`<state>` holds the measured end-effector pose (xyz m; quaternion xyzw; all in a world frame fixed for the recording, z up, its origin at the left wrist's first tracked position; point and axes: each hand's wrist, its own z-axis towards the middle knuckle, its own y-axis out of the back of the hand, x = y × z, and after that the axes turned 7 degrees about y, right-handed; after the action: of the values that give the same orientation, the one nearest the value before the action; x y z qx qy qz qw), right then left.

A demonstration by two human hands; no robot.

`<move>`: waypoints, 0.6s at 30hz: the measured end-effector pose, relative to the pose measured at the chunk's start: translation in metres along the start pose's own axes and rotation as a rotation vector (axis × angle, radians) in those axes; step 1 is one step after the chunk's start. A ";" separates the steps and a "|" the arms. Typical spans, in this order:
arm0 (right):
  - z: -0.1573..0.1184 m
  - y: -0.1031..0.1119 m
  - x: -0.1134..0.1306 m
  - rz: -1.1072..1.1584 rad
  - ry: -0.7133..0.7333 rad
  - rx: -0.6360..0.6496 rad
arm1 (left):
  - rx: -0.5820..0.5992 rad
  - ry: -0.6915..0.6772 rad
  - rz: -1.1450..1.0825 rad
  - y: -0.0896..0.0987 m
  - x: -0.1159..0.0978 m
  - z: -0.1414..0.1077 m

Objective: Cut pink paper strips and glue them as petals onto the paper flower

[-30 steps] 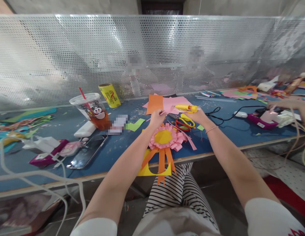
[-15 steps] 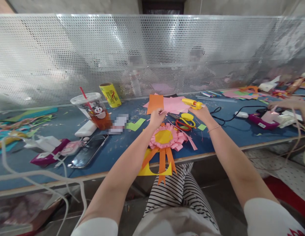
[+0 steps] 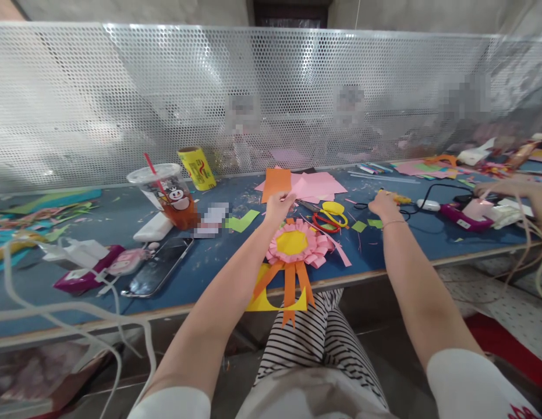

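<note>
My left hand is closed in a pinch on a small piece of pink paper, above the paper rosette. That rosette has a yellow centre, pink pleated edges and orange ribbon tails; it lies at the table's front edge, partly over a yellow sheet with a round cut-out. Out to the right, my right hand is closed around a yellow glue gun, low over the table by a black cord. Scissors with red and yellow handles lie between my hands.
Behind my left hand lie orange paper and pink sheets. A drink cup, a yellow roll and a phone stand or lie left. A purple power strip and another person's hand are right. A perforated screen runs behind.
My right hand has carried the glue gun to the right and lowered it to the table. My left hand has stayed nearly in place; the pink piece in its fingers now shows more clearly.
</note>
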<state>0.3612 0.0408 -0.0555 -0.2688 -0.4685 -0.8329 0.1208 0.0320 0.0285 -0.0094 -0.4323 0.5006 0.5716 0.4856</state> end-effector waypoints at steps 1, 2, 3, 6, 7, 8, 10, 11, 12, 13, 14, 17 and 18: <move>-0.002 -0.001 0.004 -0.075 -0.096 -0.004 | -0.007 0.004 0.003 0.000 -0.001 0.000; -0.004 -0.002 0.011 -0.146 -0.160 -0.012 | -0.011 0.013 0.006 -0.001 -0.001 0.000; -0.006 -0.004 0.019 -0.182 -0.147 -0.007 | -0.009 0.027 0.004 -0.002 -0.002 -0.001; -0.016 -0.010 0.051 -0.022 0.096 0.038 | 0.081 0.064 -0.057 -0.004 -0.005 -0.003; -0.020 -0.013 0.063 0.130 0.190 0.093 | 0.139 0.066 -0.082 -0.004 -0.005 -0.004; -0.025 -0.017 0.075 0.314 0.294 0.168 | 0.205 0.066 -0.098 -0.005 -0.006 -0.006; -0.036 -0.023 0.097 0.699 0.380 0.325 | 0.330 0.054 -0.094 -0.005 -0.006 -0.008; -0.042 -0.026 0.106 0.865 0.358 0.392 | 0.385 0.037 -0.070 -0.005 -0.006 -0.010; -0.048 -0.028 0.114 1.006 0.328 0.435 | 0.432 0.009 -0.037 -0.006 -0.006 -0.011; -0.054 -0.029 0.121 1.118 0.297 0.469 | 0.468 -0.026 0.001 -0.006 -0.005 -0.012; -0.059 -0.031 0.126 1.192 0.268 0.497 | 0.490 -0.064 0.042 -0.006 -0.005 -0.012; -0.066 -0.033 0.134 1.275 0.187 0.505 | 0.518 -0.151 0.169 -0.008 -0.005 -0.014; -0.066 -0.034 0.134 1.278 0.162 0.492 | 0.530 -0.177 0.211 -0.008 -0.005 -0.014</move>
<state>0.2133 0.0099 -0.0321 -0.3940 -0.3830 -0.4850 0.6804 0.0405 0.0142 -0.0073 -0.1845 0.6301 0.5040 0.5612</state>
